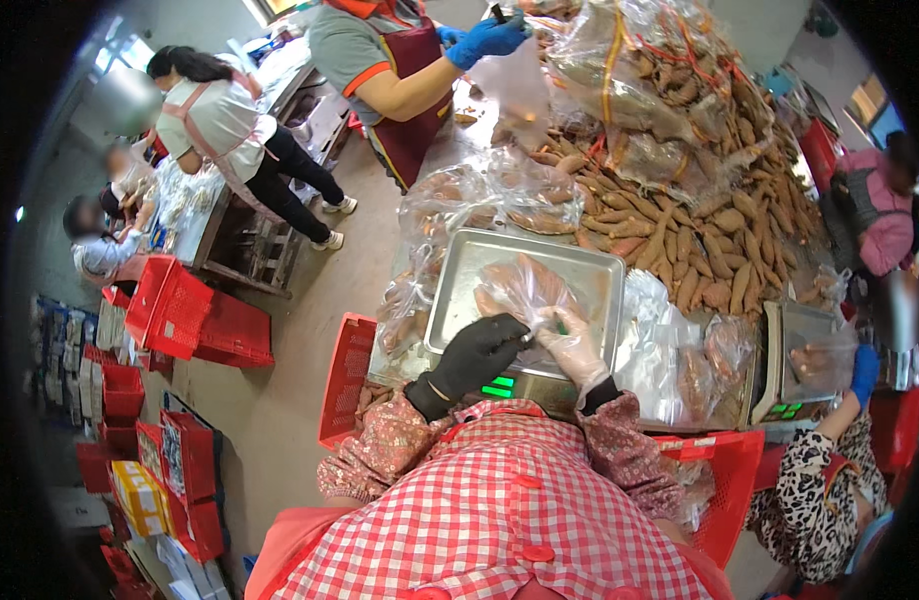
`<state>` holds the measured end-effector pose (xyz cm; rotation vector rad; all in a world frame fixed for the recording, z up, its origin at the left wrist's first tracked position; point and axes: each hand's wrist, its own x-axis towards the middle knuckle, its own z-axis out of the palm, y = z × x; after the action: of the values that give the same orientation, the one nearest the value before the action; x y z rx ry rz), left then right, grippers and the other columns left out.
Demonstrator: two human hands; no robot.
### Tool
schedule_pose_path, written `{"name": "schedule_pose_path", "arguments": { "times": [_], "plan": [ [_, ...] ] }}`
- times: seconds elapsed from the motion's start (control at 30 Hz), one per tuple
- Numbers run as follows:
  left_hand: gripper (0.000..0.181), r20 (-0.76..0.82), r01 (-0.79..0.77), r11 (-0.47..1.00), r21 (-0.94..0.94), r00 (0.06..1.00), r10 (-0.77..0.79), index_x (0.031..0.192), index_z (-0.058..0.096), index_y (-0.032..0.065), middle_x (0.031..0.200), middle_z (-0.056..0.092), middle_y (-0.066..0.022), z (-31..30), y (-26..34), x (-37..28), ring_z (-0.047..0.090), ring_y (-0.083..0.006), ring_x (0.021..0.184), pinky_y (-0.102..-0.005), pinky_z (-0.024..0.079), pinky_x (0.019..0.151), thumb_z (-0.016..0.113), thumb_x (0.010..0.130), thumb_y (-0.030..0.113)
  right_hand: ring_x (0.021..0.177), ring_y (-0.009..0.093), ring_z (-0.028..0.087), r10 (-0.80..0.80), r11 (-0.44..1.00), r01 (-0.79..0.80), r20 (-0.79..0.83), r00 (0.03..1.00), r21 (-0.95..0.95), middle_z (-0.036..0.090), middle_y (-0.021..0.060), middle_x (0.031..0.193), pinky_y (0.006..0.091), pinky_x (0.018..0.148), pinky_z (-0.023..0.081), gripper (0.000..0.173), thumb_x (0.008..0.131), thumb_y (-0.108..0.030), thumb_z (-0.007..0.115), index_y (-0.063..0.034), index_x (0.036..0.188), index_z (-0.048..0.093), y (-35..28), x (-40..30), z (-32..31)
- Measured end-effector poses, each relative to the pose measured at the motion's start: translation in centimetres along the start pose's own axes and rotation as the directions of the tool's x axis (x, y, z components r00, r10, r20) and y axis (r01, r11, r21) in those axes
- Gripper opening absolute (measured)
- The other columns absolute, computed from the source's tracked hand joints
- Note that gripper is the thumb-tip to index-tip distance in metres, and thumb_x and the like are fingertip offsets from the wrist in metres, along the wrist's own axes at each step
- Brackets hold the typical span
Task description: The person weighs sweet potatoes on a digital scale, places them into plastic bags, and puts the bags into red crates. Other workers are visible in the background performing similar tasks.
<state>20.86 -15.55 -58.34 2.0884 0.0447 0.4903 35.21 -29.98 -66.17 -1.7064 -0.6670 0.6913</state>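
Both my hands meet at the gathered neck of a clear plastic bag of sweet potatoes (531,281), which lies in a shallow metal tray (448,277) on a scale with a lit green display (498,387). My left hand (482,356), in a black glove, pinches the bag's neck from the left. Opposite it, my right hand (572,345), in a thin translucent glove, grips the same gathered plastic. Filled bags (411,300) lie left of the tray. To its right are empty-looking clear bags (645,322) and more filled bags (703,375).
A large heap of sweet potatoes (699,247) spreads behind the tray. Red plastic crates (347,375) (729,480) stand at both sides of me. Across the table a co-worker in blue gloves (489,41) handles a bag; another (864,375) works at a second scale (774,360) on the right.
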Motion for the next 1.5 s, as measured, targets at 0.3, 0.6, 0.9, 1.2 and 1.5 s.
{"name": "schedule_pose_path", "arguments": {
  "times": [0.3, 0.6, 0.9, 1.2, 1.5],
  "plan": [
    [0.031, -0.122, 0.252, 0.964, -0.084, 0.958, -0.261, 0.12, 0.062, 0.0061, 0.107, 0.063, -0.0088, -3.6, -0.3, -2.0, 0.057, -0.0127, 0.071, -0.0271, 0.048, 0.067, 0.059, 0.089, 0.005, 0.057, 0.005, 0.041, 0.321, 0.649, -0.062, -0.199, 0.926, 0.759, 0.044, -0.0052, 0.068, 0.0215, 0.05, 0.034, 0.009, 0.092, -0.006, 0.06, -0.0078, 0.089, 0.052, -7.7, -3.2, -6.9],
    [0.024, -0.089, 0.351, 0.919, -0.181, 0.925, -0.371, 0.114, 0.065, 0.0033, 0.109, 0.065, -0.0083, -5.3, -4.1, -2.9, 0.062, -0.0155, 0.095, -0.0288, 0.05, 0.082, 0.058, 0.091, 0.007, 0.054, 0.005, 0.037, 0.222, 0.945, 0.076, -0.796, 0.564, 0.317, 0.042, -0.0067, 0.067, 0.0209, 0.049, 0.03, 0.01, 0.092, -0.014, 0.064, -0.0093, 0.091, 0.055, -3.0, -6.3, -22.3],
    [0.029, 0.037, 0.256, 0.951, -0.175, 0.967, -0.253, 0.119, 0.062, 0.0047, 0.109, 0.066, -0.0091, -4.0, -4.3, 3.7, 0.062, -0.0169, 0.095, -0.0302, 0.05, 0.082, 0.062, 0.09, 0.01, 0.053, 0.004, 0.042, 0.214, 0.976, -0.12, -0.703, 0.678, 0.182, 0.065, -0.0021, 0.085, 0.0205, 0.047, 0.031, 0.018, 0.095, -0.013, 0.06, -0.0059, 0.109, 0.068, 2.1, -8.0, -20.5],
    [0.087, -0.132, 0.237, 0.962, 0.132, 0.967, -0.22, 0.141, 0.036, -0.008, 0.14, 0.043, -0.029, -1.5, -14.3, 18.1, 0.044, -0.0394, 0.13, -0.044, 0.037, 0.108, 0.071, 0.083, 0.047, 0.051, 0.006, 0.042, 0.358, 0.897, -0.129, -0.526, 0.771, 0.422, 0.064, 0.0013, 0.08, 0.0223, 0.045, 0.03, 0.021, 0.094, -0.021, 0.062, -0.0024, 0.104, 0.066, -2.5, -12.9, -11.6],
    [0.135, -0.29, 0.536, 0.785, 0.311, 0.84, -0.459, 0.15, 0.015, -0.0077, 0.151, 0.027, -0.0315, 5.1, -29.2, 34.4, 0.028, -0.0435, 0.141, -0.0439, 0.027, 0.116, 0.081, 0.058, 0.066, 0.046, 0.008, 0.041, 0.455, 0.869, -0.09, -0.715, 0.53, 0.487, 0.066, 0.0104, 0.082, 0.0235, 0.043, 0.031, 0.018, 0.093, -0.011, 0.057, 0.0015, 0.105, 0.062, -3.5, -18.7, -8.5]
  ]
}}
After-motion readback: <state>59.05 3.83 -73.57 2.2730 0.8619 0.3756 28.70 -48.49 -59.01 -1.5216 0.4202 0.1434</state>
